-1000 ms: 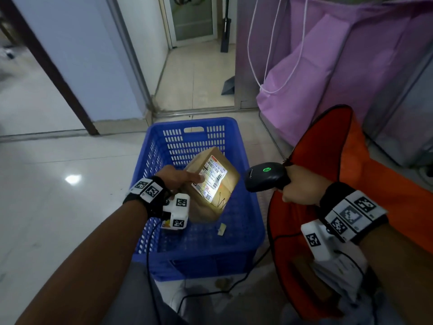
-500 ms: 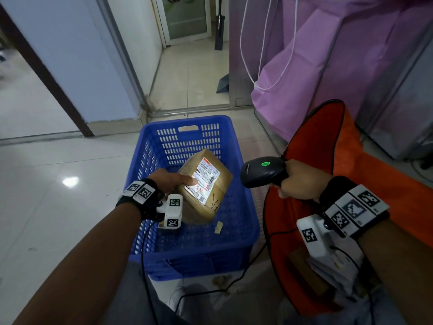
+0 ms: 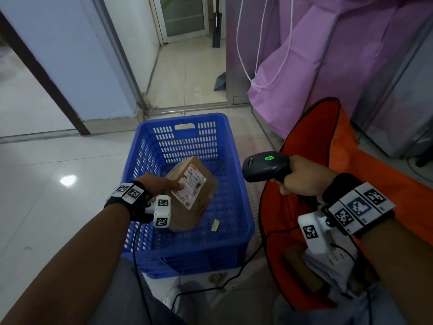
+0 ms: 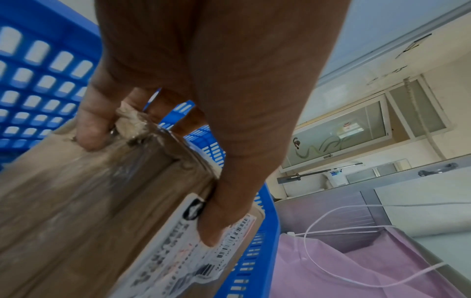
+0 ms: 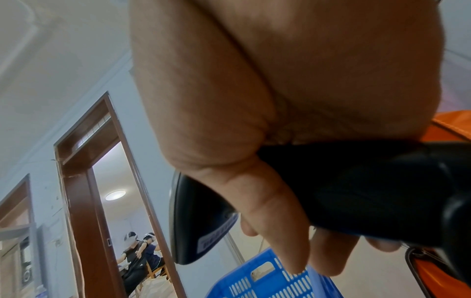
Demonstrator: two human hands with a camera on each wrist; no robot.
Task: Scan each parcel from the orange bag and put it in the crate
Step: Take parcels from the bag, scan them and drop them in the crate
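My left hand (image 3: 161,185) grips a brown cardboard parcel (image 3: 201,184) with a white shipping label (image 3: 191,190), thumb on the label, low inside the blue plastic crate (image 3: 187,120). In the left wrist view the thumb (image 4: 224,217) presses the label and a finger (image 4: 91,129) curls over the parcel (image 4: 76,211) corner. My right hand (image 3: 302,178) holds a black barcode scanner (image 3: 264,166) with a green light lit, over the crate's right rim; its fingers (image 5: 277,231) wrap the scanner (image 5: 356,191) handle. The orange bag (image 3: 328,141) lies open at the right with more parcels (image 3: 328,261) inside.
A small paper scrap (image 3: 215,225) lies on the crate floor. The scanner's black cable (image 3: 234,275) trails over the floor in front of the crate. A pink fabric bag (image 3: 328,55) with white cord stands behind the orange bag. A doorway (image 3: 185,17) is beyond the crate.
My left hand has lowered the parcel deeper into the crate. The bright scan light on the label has gone. The scanner hand has stayed about where it was.
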